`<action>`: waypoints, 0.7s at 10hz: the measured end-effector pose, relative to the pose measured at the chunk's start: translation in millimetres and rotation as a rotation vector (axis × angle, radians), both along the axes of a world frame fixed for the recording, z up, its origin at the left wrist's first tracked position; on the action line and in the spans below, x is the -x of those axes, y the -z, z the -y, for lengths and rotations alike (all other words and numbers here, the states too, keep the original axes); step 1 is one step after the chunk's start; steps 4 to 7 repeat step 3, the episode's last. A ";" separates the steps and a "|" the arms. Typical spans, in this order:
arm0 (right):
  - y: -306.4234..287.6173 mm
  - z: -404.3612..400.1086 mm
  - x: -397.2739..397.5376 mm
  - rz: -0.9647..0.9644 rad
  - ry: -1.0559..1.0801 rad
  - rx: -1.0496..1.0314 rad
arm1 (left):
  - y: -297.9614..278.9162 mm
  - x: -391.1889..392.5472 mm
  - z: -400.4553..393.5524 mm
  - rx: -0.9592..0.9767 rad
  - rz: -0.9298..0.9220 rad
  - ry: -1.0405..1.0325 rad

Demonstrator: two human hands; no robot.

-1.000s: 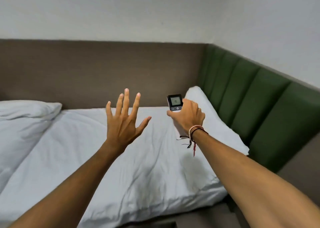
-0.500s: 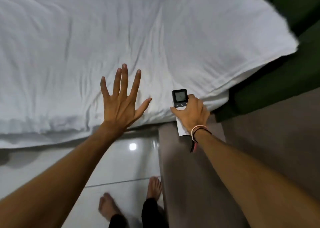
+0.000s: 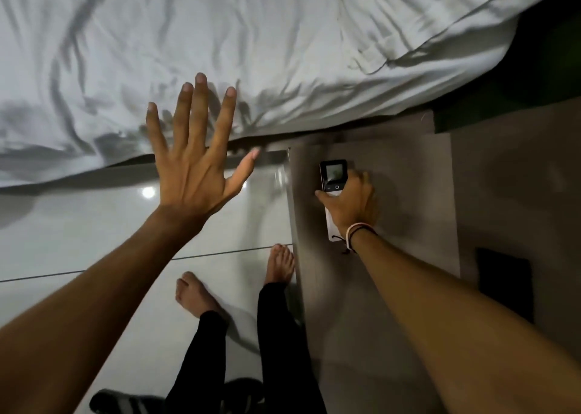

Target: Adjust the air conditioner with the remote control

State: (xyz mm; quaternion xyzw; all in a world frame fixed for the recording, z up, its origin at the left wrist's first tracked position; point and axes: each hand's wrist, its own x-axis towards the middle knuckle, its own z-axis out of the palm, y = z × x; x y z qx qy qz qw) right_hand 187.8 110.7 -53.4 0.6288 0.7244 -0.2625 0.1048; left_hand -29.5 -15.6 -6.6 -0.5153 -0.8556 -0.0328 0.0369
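My right hand point(image 3: 352, 204) grips the white remote control point(image 3: 333, 176), whose dark top end with a small screen and power button pokes out above my fingers. The remote is held low over the grey-brown bedside surface point(image 3: 405, 193); whether it touches the surface I cannot tell. My left hand point(image 3: 195, 159) hovers empty, fingers spread wide, over the bed's edge and the floor. The air conditioner is out of view.
A bed with rumpled white sheets point(image 3: 220, 42) fills the top. A dark green padded panel point(image 3: 540, 68) is at the upper right. Glossy white floor tiles point(image 3: 78, 234) lie below, with my bare feet point(image 3: 279, 264) and a black sandal point(image 3: 125, 402). A dark rectangle point(image 3: 504, 284) lies on the surface.
The camera has tilted down from the wall and headboard to the floor. My right hand has lowered the remote to the bedside surface. My left hand stays spread and empty.
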 end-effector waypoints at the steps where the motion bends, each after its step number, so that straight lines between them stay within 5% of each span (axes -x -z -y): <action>1: 10.8 4.1 -5.1 0.018 -0.032 -0.005 | 7.7 -3.6 -2.3 -0.011 -0.002 0.001; 7: 23.9 6.0 -10.8 0.030 -0.071 -0.044 | 16.8 -10.1 1.3 0.017 -0.010 0.057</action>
